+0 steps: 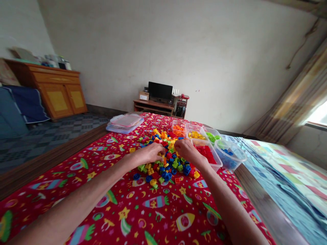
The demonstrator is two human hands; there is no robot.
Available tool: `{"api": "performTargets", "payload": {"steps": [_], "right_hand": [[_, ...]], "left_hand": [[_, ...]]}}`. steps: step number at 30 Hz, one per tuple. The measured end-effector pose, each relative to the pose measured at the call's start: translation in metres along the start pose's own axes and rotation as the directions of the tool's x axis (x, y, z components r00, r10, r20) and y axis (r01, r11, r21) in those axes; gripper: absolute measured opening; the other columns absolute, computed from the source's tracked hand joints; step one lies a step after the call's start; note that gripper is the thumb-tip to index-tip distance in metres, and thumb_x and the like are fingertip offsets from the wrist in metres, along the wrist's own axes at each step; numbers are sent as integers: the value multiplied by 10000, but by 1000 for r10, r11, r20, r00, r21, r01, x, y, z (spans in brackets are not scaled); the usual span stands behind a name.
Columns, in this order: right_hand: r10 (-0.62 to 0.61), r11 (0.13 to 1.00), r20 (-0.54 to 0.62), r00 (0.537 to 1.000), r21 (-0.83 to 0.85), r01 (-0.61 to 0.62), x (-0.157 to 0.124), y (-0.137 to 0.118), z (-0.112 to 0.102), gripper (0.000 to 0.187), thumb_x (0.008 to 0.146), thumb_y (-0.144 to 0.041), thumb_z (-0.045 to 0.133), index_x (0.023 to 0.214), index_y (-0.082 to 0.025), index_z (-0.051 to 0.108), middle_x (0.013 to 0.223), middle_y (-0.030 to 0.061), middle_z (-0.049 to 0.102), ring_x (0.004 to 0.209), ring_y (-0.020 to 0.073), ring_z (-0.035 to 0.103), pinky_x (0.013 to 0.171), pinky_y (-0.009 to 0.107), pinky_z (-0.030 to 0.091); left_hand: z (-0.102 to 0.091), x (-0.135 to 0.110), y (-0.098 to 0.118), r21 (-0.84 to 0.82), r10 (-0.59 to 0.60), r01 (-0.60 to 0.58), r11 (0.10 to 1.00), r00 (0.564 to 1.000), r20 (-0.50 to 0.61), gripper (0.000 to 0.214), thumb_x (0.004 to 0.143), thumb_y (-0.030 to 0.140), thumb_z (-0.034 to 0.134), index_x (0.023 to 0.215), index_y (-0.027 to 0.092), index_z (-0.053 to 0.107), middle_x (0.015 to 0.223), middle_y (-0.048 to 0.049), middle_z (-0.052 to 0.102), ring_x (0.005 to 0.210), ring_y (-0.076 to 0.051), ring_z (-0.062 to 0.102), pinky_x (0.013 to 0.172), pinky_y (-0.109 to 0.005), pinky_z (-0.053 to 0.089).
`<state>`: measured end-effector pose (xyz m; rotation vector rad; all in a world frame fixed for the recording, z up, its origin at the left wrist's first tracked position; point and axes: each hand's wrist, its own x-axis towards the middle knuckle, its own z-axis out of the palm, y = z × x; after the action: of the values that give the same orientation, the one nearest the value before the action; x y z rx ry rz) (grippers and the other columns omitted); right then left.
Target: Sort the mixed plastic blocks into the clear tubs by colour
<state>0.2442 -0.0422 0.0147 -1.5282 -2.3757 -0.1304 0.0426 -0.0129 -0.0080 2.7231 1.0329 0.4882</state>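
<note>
A heap of small plastic bricks (163,160) in red, blue, yellow, green and orange lies on a table with a red rocket-print cloth (153,211). My left hand (150,153) rests on the heap's left side, fingers curled into the bricks. My right hand (187,149) sits on the heap's right side, fingers bent down among the pieces. What either hand grips is hidden by the fingers. Just right of my right hand stands a clear tub of red bricks (208,154).
Behind the heap stand clear tubs of orange (178,129), yellow (195,135), green (213,136) and blue bricks (230,156). Stacked lids (125,123) lie at the far left. The table edge drops off at the right beside a bed (288,170).
</note>
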Motion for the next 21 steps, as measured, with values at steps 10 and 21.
{"api": "performTargets", "payload": {"steps": [10, 21], "right_hand": [[135, 930, -106, 985, 357, -89, 8, -3, 10, 307, 755, -55, 440, 859, -143, 715, 670, 33, 680, 602, 115, 598, 551, 186, 367], [4, 681, 65, 998, 731, -50, 7, -18, 9, 421, 801, -185, 545, 1216, -166, 611, 750, 5, 707, 642, 138, 668, 558, 195, 472]], "left_hand": [[-5, 6, -11, -579, -255, 132, 805, 958, -135, 422, 736, 476, 629, 1010, 166, 709, 871, -42, 726, 723, -180, 632, 677, -262, 483], [-9, 3, 6, -569, -354, 167, 805, 905, -236, 460, 698, 582, 627, 798, 148, 741, 661, 5, 665, 671, -182, 587, 565, -233, 413]]}}
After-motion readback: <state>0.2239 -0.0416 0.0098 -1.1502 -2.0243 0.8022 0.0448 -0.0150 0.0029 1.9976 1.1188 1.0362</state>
